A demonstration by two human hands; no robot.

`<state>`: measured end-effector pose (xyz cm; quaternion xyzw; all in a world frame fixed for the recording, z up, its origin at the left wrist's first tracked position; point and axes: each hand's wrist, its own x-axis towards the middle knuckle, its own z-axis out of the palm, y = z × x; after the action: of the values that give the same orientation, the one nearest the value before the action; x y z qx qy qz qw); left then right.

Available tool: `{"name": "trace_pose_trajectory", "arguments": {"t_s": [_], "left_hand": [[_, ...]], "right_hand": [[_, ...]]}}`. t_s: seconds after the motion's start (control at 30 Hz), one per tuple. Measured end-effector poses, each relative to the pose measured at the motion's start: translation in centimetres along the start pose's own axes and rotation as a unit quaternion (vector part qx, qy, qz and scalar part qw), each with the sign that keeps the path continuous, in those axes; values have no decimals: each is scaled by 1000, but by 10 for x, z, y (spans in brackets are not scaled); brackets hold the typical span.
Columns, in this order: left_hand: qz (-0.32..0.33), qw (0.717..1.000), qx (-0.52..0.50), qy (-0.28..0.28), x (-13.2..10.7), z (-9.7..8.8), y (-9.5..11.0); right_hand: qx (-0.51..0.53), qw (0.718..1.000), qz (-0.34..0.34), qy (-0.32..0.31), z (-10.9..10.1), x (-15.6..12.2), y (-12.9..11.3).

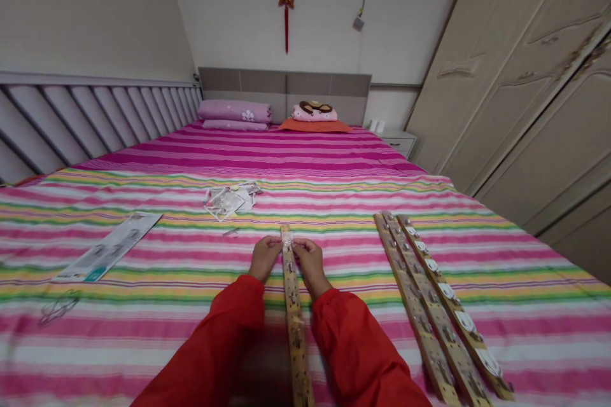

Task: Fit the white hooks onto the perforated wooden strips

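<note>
A long, narrow wooden strip (292,292) with small metal fittings along it lies lengthwise on the bed in front of me. At its far end sits a small clear, shiny plastic piece (287,238). My left hand (265,257) pinches the left side of this piece, thumb and forefinger together. From the right, my right hand (309,261) pinches its other side. Both hands rest close to the strip's edges. The fingertips cover part of the piece, so its exact shape is hard to make out.
Three similar strips (424,292) lie side by side at the right, one bearing white pieces. Left are a printed card (114,248), a thin wire-like tangle (60,306) and a pile of clear packets (229,199). Folded bedding (235,111) lies by the headboard (324,84).
</note>
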<state>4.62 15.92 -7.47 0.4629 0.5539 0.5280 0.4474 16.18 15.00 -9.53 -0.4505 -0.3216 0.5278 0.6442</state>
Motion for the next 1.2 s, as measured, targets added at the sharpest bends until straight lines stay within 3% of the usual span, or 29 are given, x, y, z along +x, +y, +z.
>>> {"name": "trace_pose_trajectory", "arguments": {"t_s": [0.37, 0.87, 1.0, 1.1, 1.2], "left_hand": [[5, 1000, 14, -11, -5, 1, 2], [35, 997, 70, 13, -5, -1, -11], [87, 982, 164, -30, -5, -3, -14], [126, 959, 247, -51, -3, -4, -16], [126, 949, 278, -77, 0, -5, -20]], "right_hand": [[0, 1000, 3, -3, 0, 0, 1], [-43, 999, -4, -19, -2, 2, 7], [-132, 988, -62, -59, -4, 0, 7], [-245, 958, -133, -73, -5, -1, 7], [-319, 933, -144, -86, -5, 2, 6]]}}
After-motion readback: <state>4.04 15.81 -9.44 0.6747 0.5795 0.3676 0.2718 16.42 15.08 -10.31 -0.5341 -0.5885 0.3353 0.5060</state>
